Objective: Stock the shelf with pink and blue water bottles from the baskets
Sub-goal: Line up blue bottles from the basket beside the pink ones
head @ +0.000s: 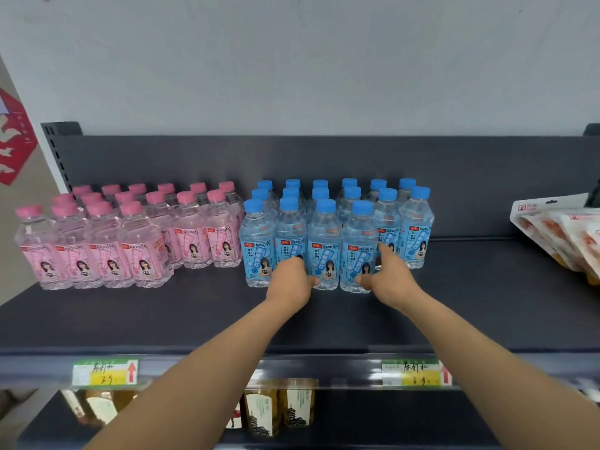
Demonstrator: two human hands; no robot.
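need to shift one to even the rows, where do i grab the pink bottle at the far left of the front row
Take the far-left pink bottle round its clear shoulder just under the cap, coming from the front and above. It stands upright with its right side close beside the next bottle, so only front, left and top are free.

The hands, left hand (291,280) and right hand (393,278), seem to grip front blue bottles (324,235) on the shelf (194,316).
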